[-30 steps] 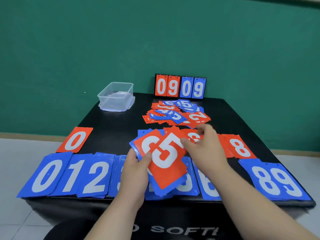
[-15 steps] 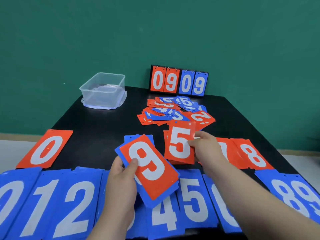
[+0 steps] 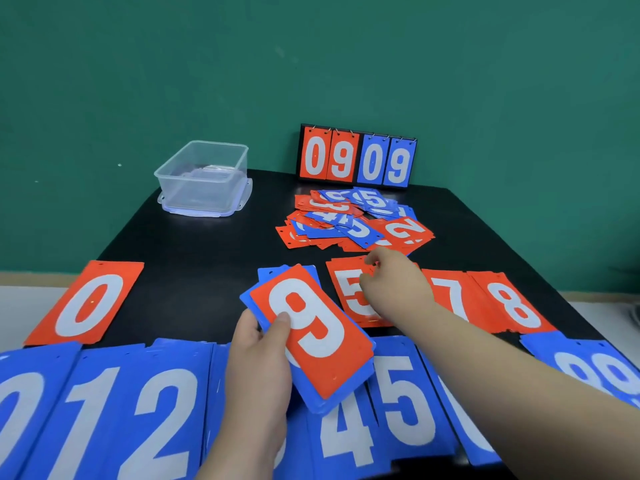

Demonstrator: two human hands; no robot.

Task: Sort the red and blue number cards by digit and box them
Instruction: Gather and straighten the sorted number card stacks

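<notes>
On tabletop [image 3: 194, 271], red 5 card [image 3: 346, 292] is pinched by right hand [image 3: 394, 289]; card stack [image 3: 311, 327] is clamped in left hand [image 3: 258, 368] fingers [image 3: 282, 320].

A stack [image 3: 308, 337] topped by a red 9 is held tilted in the left hand [image 3: 258, 368] over the blue row [image 3: 159, 417]. A red 5 [image 3: 349, 292] is laid flat, pinched at its top by the right hand [image 3: 394, 285], beside the red 7 [image 3: 450, 296]. A mixed pile [image 3: 353, 223] is heaped behind; the clear box [image 3: 204, 180] is set far left
</notes>
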